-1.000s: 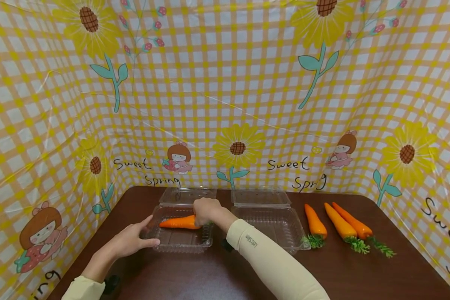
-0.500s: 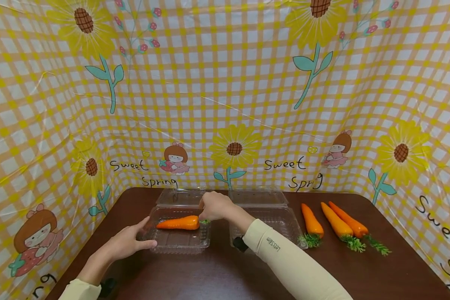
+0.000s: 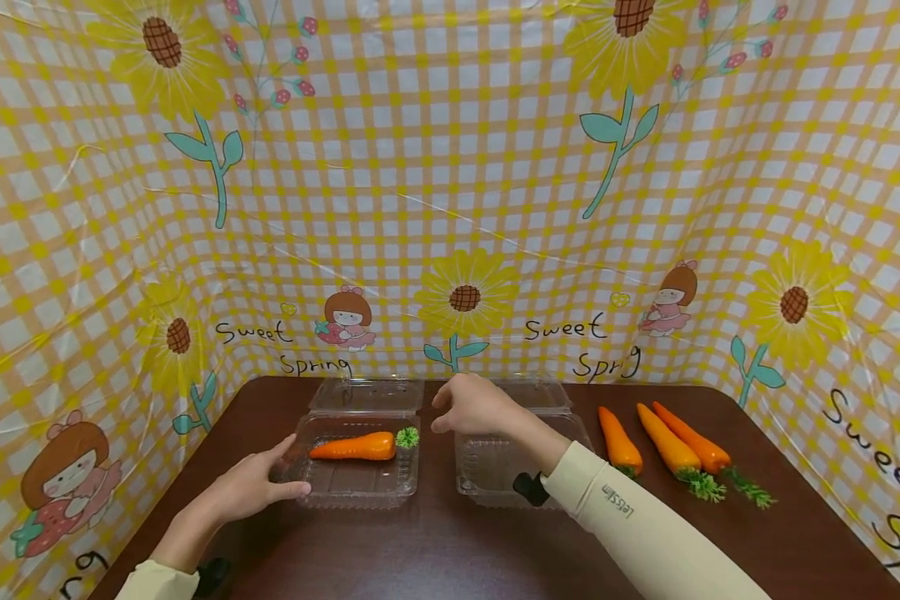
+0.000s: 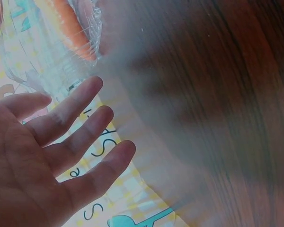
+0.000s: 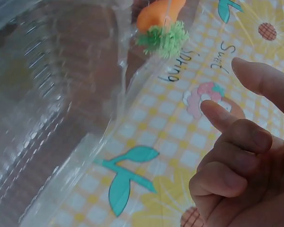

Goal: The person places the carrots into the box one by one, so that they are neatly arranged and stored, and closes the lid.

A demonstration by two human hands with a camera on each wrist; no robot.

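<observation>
Orange carrot, one, in left clear box: placing, I judge, done. Left hand: spread beside box. Right hand: empty, loosely bent. Next move calls for loose carrot.

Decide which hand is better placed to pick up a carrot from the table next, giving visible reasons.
Probably the right hand: it holds nothing and is nearer the three loose carrots. The left hand is beside the left container, farther away.
</observation>
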